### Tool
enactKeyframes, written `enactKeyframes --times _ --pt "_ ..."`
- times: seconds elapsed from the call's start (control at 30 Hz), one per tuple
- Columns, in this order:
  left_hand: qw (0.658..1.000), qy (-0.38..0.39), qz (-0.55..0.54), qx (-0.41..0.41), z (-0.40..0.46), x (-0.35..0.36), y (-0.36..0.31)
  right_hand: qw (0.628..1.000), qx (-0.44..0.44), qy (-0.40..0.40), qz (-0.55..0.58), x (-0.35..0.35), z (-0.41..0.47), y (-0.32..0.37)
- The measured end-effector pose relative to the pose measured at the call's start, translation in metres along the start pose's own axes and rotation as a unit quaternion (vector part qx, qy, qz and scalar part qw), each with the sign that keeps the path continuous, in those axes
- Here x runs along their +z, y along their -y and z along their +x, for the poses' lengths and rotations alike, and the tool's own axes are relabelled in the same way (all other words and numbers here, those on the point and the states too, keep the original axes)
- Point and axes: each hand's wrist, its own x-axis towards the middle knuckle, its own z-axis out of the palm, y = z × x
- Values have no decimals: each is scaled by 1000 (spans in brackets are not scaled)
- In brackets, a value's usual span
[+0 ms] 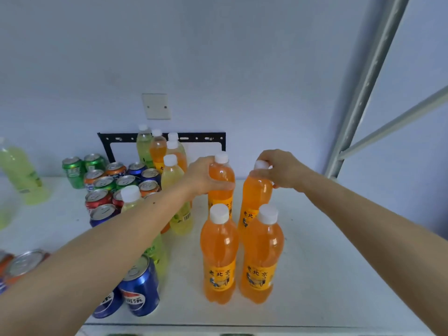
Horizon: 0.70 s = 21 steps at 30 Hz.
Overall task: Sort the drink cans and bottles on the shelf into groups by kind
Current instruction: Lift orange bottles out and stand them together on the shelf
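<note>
Right, here is how I read it from my end.

Left hand: my left hand is wrapped round the shoulder of a clear plastic bottle of orange drink with a white cap, the back-left one of the orange group.

Right hand: my right hand pinches the neck and white cap of a second orange-drink bottle, which leans slightly towards the first.

Orange group: two more orange bottles with yellow labels, the front-left bottle and the front-right bottle, stand upright just in front of the held pair, on the white shelf.

Unsorted cluster: left of the orange group sit mixed aluminium cans in green, red, blue and orange, with pale yellow-green bottles among them and one orange bottle at the back. Two blue cola cans stand nearer me, left of the front-left bottle.

Stage: I judge the orange group is being squared up; cans and pale bottles are not yet sorted.

Risk, tipping: the tilted bottle is held high, so letting go before its base sits flat could topple it onto its neighbours.

Risk, forearm: my left arm passes over the pale bottles and cans; pulling it back low could knock them over.
</note>
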Motion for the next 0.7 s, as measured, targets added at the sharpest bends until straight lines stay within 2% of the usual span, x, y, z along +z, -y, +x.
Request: enactKeyframes --times 0.3,0.5,0.7 --pt "999 33 34 19 -5 7 11 999 -8 16 -36 13 9 1" --pt "996 63 56 -4 -6 4 11 998 -10 18 -65 18 12 3" --pt "996 41 75 -15 -14 -13 -3 995 -17 31 -95 7 11 10"
